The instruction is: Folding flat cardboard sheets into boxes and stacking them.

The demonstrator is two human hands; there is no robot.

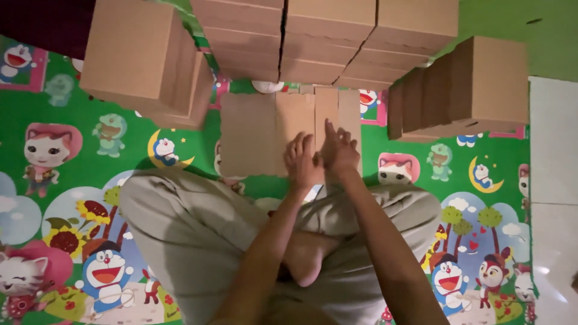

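Two hands — mine — rest side by side on a flat piece of brown cardboard [271, 129] lying on the floor in front of my crossed legs [198, 241]. It looks like an unfolded box blank, with creases running lengthwise that split it into panels. Lying flat on the floor mat [78, 150], it gives me something firm to press against, which is probably why it sits there rather than in my lap.

My left hand [301, 162] lies palm down on the cardboard's near edge, fingers loosely together and pointing away from me, pressing rather than gripping. My right hand [339, 150] is just beside it, touching it, with the index finger stretched forward along a crease and the other fingers curled; I cannot tell whether it pinches a flap or only pushes down.

Beyond the cardboard, stacks of folded brown boxes [319, 39] rise like a wall. Left of the cardboard stands another leaning stack [141, 57], and right of it a row of boxes on edge [469, 87] — all within arm's reach. The mat beneath the cardboard is bright green with cartoon cats and moons.
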